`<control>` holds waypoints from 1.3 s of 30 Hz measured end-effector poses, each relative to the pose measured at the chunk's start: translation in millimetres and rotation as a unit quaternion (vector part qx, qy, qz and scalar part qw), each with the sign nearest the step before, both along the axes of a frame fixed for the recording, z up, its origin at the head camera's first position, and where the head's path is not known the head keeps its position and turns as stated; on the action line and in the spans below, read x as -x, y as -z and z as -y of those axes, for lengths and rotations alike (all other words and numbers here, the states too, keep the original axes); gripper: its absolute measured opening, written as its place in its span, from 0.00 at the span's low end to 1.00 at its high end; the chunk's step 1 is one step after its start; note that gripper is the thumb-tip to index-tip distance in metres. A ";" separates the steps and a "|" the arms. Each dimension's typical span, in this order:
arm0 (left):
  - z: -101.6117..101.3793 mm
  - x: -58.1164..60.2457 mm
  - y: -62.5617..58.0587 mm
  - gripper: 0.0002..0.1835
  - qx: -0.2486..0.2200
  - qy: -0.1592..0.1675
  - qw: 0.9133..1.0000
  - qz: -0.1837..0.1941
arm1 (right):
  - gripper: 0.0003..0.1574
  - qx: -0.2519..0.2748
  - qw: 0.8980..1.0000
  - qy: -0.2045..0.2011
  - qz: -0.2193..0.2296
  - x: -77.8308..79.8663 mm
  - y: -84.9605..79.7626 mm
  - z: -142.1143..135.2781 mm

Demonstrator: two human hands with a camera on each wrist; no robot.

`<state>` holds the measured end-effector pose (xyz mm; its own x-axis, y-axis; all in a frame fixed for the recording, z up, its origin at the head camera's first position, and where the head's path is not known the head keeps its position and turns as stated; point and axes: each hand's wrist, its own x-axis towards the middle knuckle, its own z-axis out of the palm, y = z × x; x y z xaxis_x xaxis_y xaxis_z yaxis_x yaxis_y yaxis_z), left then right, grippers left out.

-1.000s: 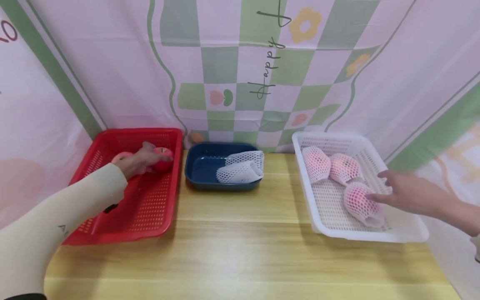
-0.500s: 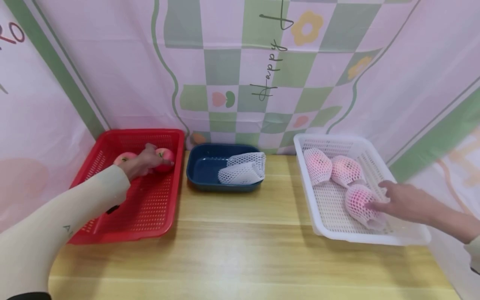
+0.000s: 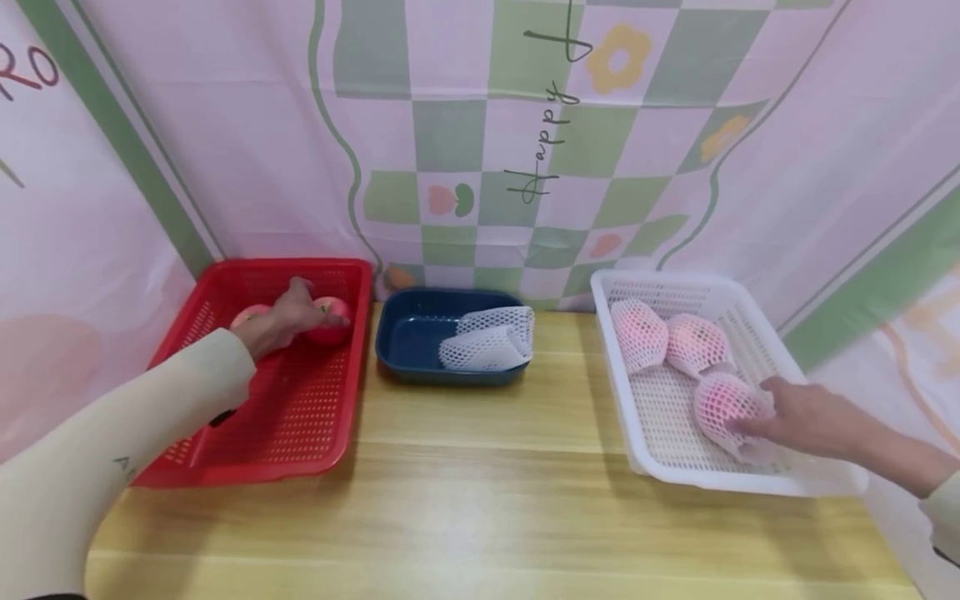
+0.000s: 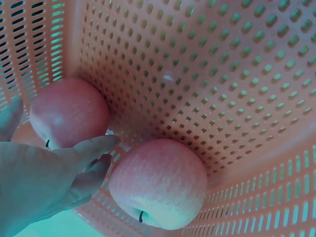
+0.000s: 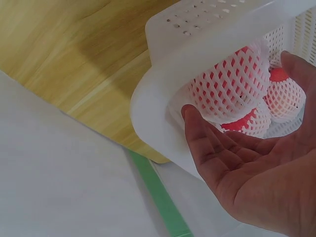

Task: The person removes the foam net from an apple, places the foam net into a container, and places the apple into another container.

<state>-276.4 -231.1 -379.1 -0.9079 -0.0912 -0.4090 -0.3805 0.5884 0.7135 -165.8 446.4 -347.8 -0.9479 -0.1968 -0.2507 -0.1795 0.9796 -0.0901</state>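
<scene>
Inside the red basket (image 3: 300, 421), my left hand (image 3: 281, 321) reaches over the right-hand apple (image 3: 331, 335). A second apple (image 3: 251, 313) lies to its left, partly covered by the hand. In the left wrist view, thumb and fingers spread on either side of one apple (image 4: 71, 111), while the other apple (image 4: 160, 182) sits just beyond the fingertips. Over the white basket (image 3: 637, 425), my right hand (image 3: 813, 421) has its fingers apart beside the nearest apple (image 3: 723, 407) in a white foam net. The right wrist view shows its palm and loosely bent fingers by that netted apple (image 5: 232, 86).
Two more net-covered apples, one at left (image 3: 639, 335) and one further back (image 3: 697, 343), lie in the white basket. Between the baskets stands a dark blue tray (image 3: 393, 346) with white foam nets (image 3: 487, 348) in it. A patterned cloth (image 3: 450, 133) hangs behind the wooden table (image 3: 480, 492).
My right hand has come down a little, closer to the nearest netted apple. My left hand stays over the same apple with its fingers slightly shifted. The head view has shifted slightly.
</scene>
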 end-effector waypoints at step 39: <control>3.2 -26.8 -24.0 0.60 0.007 0.016 0.999 -0.051 | 0.55 0.050 0.998 0.002 -0.049 6.4 40.6 13.0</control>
